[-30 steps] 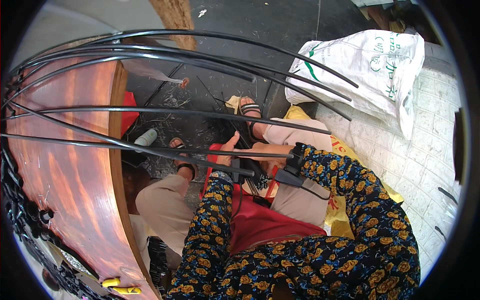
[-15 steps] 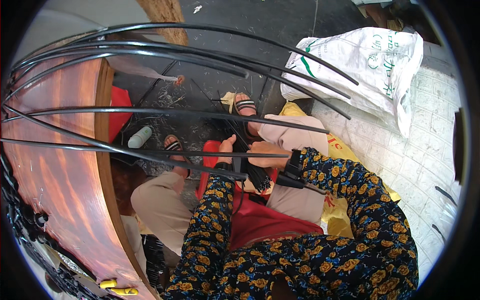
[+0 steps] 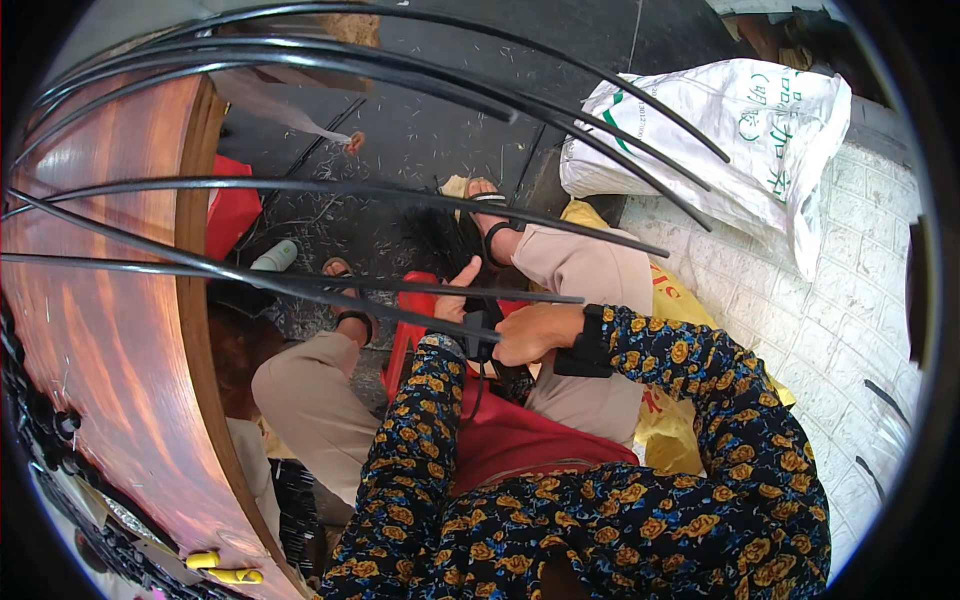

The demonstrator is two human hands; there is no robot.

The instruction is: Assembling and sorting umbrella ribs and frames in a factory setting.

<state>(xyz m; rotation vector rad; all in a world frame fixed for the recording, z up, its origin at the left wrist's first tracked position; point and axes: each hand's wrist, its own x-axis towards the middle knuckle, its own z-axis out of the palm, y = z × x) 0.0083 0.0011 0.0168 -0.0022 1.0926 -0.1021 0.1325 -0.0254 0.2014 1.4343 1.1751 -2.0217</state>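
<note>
Right hand (image 3: 538, 333) curled, grip unclear, black strands (image 3: 516, 384) pointing forward, long axis slanting left

the head-worn fisheye looks steeply down from above the lap, facing past the left hand (image 3: 455, 300) and right hand (image 3: 530, 335), mid-range near its centre, toward the dark floor (image 3: 430, 150); black rods (image 3: 340, 187) cross nearer, and the wooden tabletop (image 3: 130, 350) bows along its left rim
</note>
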